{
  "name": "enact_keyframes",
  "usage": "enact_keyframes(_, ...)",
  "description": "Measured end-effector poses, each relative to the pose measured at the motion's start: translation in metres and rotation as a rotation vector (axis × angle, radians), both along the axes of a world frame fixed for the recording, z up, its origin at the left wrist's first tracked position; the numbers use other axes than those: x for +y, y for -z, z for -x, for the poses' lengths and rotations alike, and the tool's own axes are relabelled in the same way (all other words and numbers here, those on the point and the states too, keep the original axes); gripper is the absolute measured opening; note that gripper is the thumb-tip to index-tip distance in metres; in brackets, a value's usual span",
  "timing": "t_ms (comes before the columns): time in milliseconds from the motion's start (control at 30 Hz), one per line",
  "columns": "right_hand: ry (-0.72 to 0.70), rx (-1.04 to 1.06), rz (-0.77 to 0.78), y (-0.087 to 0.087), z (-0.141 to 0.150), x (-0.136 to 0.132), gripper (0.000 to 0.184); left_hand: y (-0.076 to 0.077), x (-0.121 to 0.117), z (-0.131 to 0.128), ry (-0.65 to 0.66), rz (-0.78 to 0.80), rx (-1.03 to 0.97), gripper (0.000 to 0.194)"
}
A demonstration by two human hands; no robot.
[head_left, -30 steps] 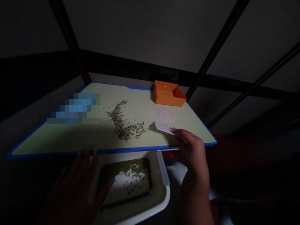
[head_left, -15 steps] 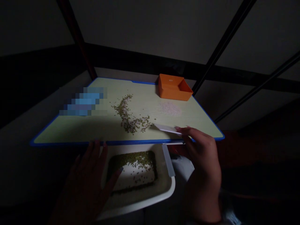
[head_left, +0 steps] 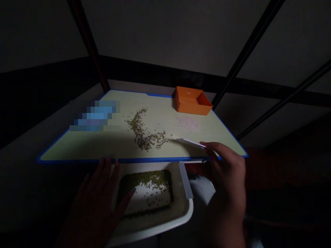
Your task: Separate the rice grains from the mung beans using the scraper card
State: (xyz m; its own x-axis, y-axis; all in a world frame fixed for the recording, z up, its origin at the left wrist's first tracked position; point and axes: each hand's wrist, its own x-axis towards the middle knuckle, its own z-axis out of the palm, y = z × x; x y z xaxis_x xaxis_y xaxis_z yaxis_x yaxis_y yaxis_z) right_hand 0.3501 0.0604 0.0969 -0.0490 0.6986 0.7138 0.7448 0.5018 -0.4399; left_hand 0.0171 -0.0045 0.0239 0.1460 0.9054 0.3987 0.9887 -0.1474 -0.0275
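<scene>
In the dim head view, my right hand (head_left: 230,172) pinches a thin flat white card (head_left: 191,142), tilted low over a pale board with a blue edge (head_left: 103,146). Left of the card's tip, small green grains (head_left: 152,139) mixed with pale ones lie in a curved band. My left hand (head_left: 95,199) is open, fingers spread, at the left side of a white plastic tub (head_left: 181,215); its thumb reaches over the inside. Green grains (head_left: 152,179) lie in the tub, mostly along its far side. Shadow hides where the left fingers touch.
An orange open box (head_left: 192,106) stands at the board's back right corner. In front of it lies a patch of pale pinkish grains (head_left: 187,124). A blurred-out blue item (head_left: 95,115) is on the board's left. Dark panelled walls rise behind.
The white card in my right hand has shifted slightly right, away from the green grains, and its angle has changed. My left hand stays at the tub. The whole view has tipped slightly.
</scene>
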Motion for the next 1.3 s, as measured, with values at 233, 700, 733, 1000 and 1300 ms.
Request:
enact_keyframes(233,-0.149,-0.044,0.052,0.000,0.007,-0.001,0.017,0.006,0.003,0.002,0.014,-0.004,-0.025,0.082)
enact_keyframes(700,0.013,-0.118,-0.107,0.011,0.008,0.018,0.018,0.009,0.004,0.003,0.021,-0.057,-0.017,0.081)
enact_keyframes(733,0.019,-0.124,-0.106,0.011,0.008,0.019,0.018,0.009,0.004,0.003,0.019,-0.059,-0.016,0.081)
enact_keyframes(1000,-0.044,-0.072,-0.069,0.014,0.019,0.030,0.020,0.005,0.003,-0.001,0.023,-0.081,-0.007,0.080)
enact_keyframes(1300,-0.156,-0.057,-0.013,0.012,0.014,0.029,0.020,0.007,0.004,0.000,0.027,-0.079,-0.009,0.079)
